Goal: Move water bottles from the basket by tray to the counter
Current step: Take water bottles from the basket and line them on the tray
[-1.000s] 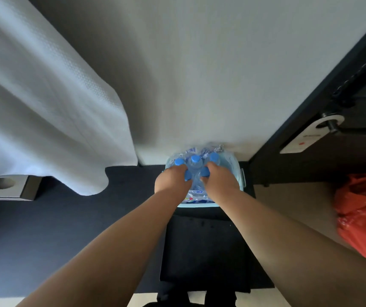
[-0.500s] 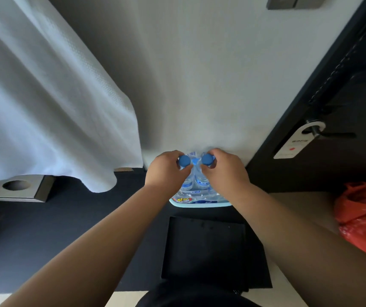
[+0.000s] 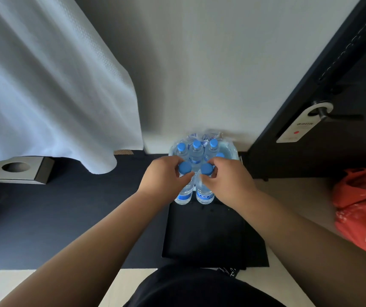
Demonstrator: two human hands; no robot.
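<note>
A pale blue basket (image 3: 233, 150) stands against the white wall and holds several clear water bottles (image 3: 196, 151) with blue caps. My left hand (image 3: 163, 176) grips one bottle (image 3: 183, 196) by its neck just under the cap. My right hand (image 3: 228, 177) grips a second bottle (image 3: 204, 194) the same way. Both bottles hang upright, side by side, over the far edge of a black tray (image 3: 213, 233) that lies on the dark counter in front of the basket.
A white curtain (image 3: 44, 85) hangs at the left over the dark counter (image 3: 66, 218). A grey tissue box (image 3: 20, 169) sits at the far left. A black door (image 3: 332, 107) with a handle and a hanging tag is at the right, with a red plastic bag (image 3: 361, 209) below it.
Both hands closed on two bottles in the basket, lifted them out by the necks and drew them toward me, over the tray's far edge.
</note>
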